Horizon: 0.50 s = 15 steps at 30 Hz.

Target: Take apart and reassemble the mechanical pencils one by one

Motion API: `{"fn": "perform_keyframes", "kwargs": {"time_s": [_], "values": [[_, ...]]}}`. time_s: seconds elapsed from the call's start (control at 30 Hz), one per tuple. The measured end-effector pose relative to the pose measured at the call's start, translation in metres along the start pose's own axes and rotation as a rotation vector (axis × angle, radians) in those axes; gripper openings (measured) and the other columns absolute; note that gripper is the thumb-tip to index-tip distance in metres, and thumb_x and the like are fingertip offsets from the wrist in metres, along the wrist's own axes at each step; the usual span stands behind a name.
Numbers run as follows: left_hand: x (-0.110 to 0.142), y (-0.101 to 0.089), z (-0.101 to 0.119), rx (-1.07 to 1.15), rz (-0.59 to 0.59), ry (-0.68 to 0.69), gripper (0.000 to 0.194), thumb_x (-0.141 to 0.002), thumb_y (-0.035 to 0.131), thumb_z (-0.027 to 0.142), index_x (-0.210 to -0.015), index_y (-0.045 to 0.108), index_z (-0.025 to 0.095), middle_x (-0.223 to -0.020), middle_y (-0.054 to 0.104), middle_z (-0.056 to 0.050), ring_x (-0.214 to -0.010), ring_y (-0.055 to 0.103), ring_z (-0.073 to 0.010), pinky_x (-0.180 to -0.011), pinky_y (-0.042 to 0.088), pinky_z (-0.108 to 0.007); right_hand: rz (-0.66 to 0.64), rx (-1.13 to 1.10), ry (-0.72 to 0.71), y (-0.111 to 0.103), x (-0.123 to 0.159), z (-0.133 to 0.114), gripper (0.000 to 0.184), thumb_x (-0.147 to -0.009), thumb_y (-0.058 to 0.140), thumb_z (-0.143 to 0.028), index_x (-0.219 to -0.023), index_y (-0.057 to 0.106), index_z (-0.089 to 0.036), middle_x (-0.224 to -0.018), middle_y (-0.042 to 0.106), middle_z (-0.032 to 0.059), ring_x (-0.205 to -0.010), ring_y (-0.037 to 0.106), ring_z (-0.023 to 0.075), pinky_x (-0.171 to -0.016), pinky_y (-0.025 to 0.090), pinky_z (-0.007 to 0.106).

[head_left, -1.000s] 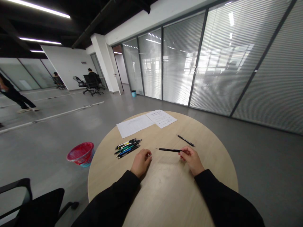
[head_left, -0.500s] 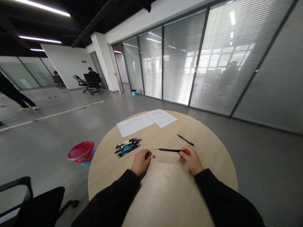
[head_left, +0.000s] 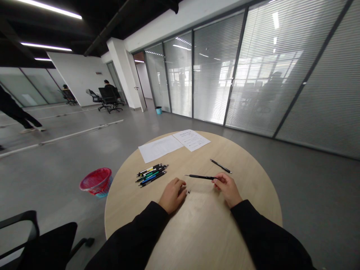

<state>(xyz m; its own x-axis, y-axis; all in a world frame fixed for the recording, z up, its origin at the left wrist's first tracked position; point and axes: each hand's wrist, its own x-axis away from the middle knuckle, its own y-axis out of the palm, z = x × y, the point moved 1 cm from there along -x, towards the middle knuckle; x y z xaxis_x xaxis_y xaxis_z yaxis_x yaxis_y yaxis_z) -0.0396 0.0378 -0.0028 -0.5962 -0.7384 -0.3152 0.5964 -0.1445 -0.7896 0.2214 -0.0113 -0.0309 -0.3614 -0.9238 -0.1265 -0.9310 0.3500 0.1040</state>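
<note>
My right hand (head_left: 227, 188) is closed in a pinch on the rear end of a black mechanical pencil (head_left: 201, 177). The pencil lies almost level above the table, its thin pale front end pointing left. My left hand (head_left: 173, 195) rests low over the table with curled fingers. A small grey piece (head_left: 189, 191), too small to name surely, shows at its thumb and fingertip and seems pinched there. Left of my hands lies a pile of several mechanical pencils (head_left: 152, 175), black with green, blue, yellow and white parts. Another black pencil (head_left: 221, 166) lies alone beyond my right hand.
Two printed paper sheets (head_left: 160, 148) lie at the far edge of the round wooden table (head_left: 247, 157). A red-lined waste basket (head_left: 96, 180) stands on the floor to the left, with a black chair (head_left: 50, 243) nearer. Other people are farther off at left.
My left hand has moved a little right and nearer to me, and the small grey piece has shifted with it. My right hand and its pencil have hardly moved.
</note>
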Motion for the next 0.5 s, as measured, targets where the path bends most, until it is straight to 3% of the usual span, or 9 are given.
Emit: {"fn": "perform_keyframes", "kwargs": {"time_s": [0.13,0.27,0.5], "values": [[-0.002,0.003,0.01,-0.031,-0.107,0.149,0.031,-0.094,0.053,0.028,-0.123,0.064,0.027,-0.112,0.061,-0.011,-0.099,0.058,-0.0241,-0.087,0.046,-0.035,0.009,-0.001,0.006,-0.001,-0.001,0.003,0.041,-0.065,0.081,-0.052,-0.076,0.061,-0.018,-0.069,0.069,0.0034,-0.058,0.06,0.0157,-0.051,0.044,0.026],[-0.005,0.007,0.014,-0.129,-0.164,0.203,0.026,-0.099,0.046,0.029,-0.106,0.071,0.027,-0.104,0.062,-0.009,-0.093,0.057,-0.0211,-0.083,0.045,-0.033,0.017,-0.014,0.008,0.0,-0.001,0.002,0.04,-0.064,0.082,-0.051,-0.075,0.06,-0.019,-0.068,0.069,0.0025,-0.057,0.059,0.0152,-0.05,0.044,0.025],[-0.005,0.005,0.01,-0.059,-0.155,0.119,0.029,-0.099,0.043,0.03,-0.088,0.068,0.019,-0.095,0.062,-0.01,-0.087,0.058,-0.0198,-0.078,0.047,-0.031,0.008,-0.015,0.008,-0.001,-0.001,0.003,0.038,-0.065,0.081,-0.049,-0.076,0.061,-0.019,-0.07,0.069,0.0027,-0.058,0.06,0.0154,-0.051,0.044,0.025]]}}
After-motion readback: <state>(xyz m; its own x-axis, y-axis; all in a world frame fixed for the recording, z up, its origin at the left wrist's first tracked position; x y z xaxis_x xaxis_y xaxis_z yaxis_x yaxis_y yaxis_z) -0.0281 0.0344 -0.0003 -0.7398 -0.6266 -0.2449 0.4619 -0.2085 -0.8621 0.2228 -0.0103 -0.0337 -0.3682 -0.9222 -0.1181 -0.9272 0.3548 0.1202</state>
